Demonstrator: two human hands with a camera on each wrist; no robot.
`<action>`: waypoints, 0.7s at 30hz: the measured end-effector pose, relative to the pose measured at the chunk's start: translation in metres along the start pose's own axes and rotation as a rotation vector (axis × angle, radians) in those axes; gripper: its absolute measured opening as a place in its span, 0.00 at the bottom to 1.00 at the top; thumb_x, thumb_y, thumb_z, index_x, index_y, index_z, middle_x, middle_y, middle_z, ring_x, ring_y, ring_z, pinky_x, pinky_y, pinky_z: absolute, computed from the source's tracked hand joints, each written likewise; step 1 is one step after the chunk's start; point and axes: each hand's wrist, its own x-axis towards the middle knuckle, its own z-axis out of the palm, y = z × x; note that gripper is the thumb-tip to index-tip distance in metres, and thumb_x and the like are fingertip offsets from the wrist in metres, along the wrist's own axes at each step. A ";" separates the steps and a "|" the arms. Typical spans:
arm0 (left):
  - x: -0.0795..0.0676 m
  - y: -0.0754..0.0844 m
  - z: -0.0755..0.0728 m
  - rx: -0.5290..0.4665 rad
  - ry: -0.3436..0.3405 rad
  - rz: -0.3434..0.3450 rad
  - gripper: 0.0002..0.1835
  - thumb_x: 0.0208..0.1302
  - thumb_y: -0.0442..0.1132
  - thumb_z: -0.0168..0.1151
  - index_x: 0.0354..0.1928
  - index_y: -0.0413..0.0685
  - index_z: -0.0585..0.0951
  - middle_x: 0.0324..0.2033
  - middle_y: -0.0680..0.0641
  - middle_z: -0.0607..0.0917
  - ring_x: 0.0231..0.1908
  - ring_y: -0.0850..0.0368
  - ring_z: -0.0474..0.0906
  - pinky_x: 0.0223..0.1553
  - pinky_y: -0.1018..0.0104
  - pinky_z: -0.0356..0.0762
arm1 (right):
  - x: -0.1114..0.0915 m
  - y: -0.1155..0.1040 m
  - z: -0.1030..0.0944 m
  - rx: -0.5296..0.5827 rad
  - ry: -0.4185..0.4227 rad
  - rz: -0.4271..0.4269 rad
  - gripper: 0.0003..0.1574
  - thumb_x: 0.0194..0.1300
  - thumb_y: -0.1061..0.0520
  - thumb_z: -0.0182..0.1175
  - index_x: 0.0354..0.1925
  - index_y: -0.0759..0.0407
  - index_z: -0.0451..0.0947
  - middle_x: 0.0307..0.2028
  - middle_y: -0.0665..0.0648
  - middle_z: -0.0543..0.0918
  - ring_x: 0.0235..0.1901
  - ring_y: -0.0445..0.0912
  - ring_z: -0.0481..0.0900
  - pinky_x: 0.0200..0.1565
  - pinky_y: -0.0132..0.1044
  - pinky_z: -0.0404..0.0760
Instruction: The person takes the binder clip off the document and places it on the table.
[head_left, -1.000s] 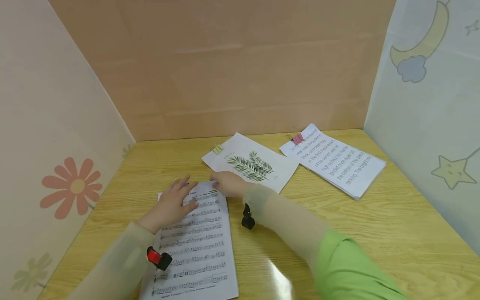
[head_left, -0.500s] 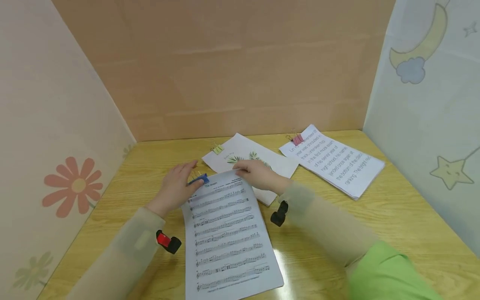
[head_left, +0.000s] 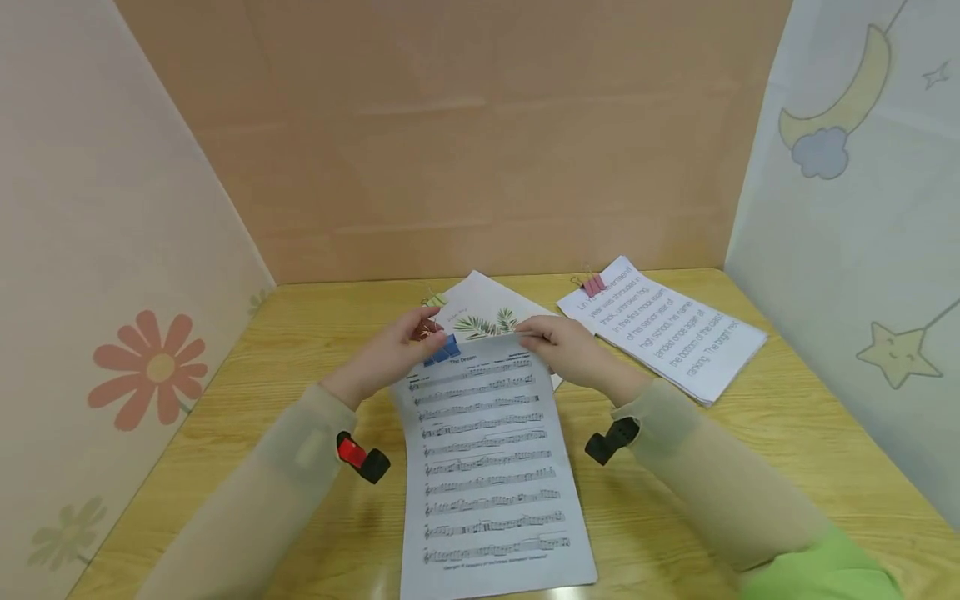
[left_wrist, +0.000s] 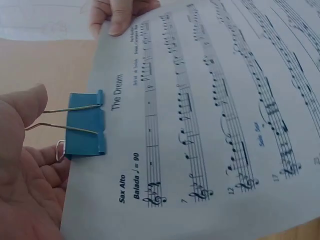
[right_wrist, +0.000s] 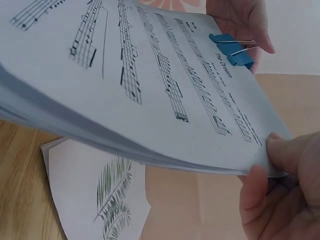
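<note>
A stack of sheet music (head_left: 487,467) titled "The Dream" is held up at its top edge, its lower end reaching toward the table's near side. On that top edge sits a blue binder clip (left_wrist: 85,125) with its wire handles sticking out. My left hand (head_left: 386,354) holds the clip by its handles, thumb on the near side and fingers behind. At the other top corner, my right hand (head_left: 570,350) pinches the sheets between thumb and fingers. The right wrist view shows the stack's layered edge, with the left hand's fingertips hidden behind the paper.
Behind the music lies a palm-leaf print (head_left: 468,304) with a yellow-green clip (head_left: 433,300), partly covered. At the back right, a text stack (head_left: 667,333) carries a pink binder clip (head_left: 593,285). A brown back wall (head_left: 487,167) and patterned side walls enclose the wooden table (head_left: 330,308).
Both hands have lifted the top of the sheet music and carried it to the right. The left hand has come onto the blue clip. The other two stacks stay put.
</note>
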 end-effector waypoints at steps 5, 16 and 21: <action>0.005 0.011 -0.002 -0.063 -0.071 0.003 0.35 0.68 0.56 0.56 0.72 0.53 0.61 0.57 0.47 0.73 0.55 0.50 0.70 0.59 0.50 0.66 | -0.011 0.006 -0.008 0.046 0.034 0.000 0.11 0.73 0.58 0.51 0.46 0.55 0.80 0.35 0.53 0.83 0.22 0.48 0.76 0.24 0.40 0.76; 0.019 0.040 -0.005 -0.057 -0.114 -0.032 0.34 0.68 0.55 0.56 0.70 0.49 0.63 0.53 0.47 0.76 0.53 0.50 0.70 0.61 0.51 0.64 | -0.024 0.014 -0.025 0.148 0.116 0.057 0.10 0.73 0.56 0.52 0.46 0.57 0.78 0.34 0.56 0.83 0.23 0.50 0.74 0.25 0.36 0.73; 0.025 0.051 -0.003 -0.039 -0.085 -0.057 0.32 0.67 0.56 0.58 0.69 0.51 0.66 0.52 0.47 0.77 0.51 0.51 0.72 0.58 0.52 0.66 | -0.027 0.018 -0.031 0.237 0.163 0.092 0.13 0.72 0.53 0.54 0.49 0.59 0.76 0.37 0.58 0.84 0.24 0.46 0.75 0.27 0.37 0.74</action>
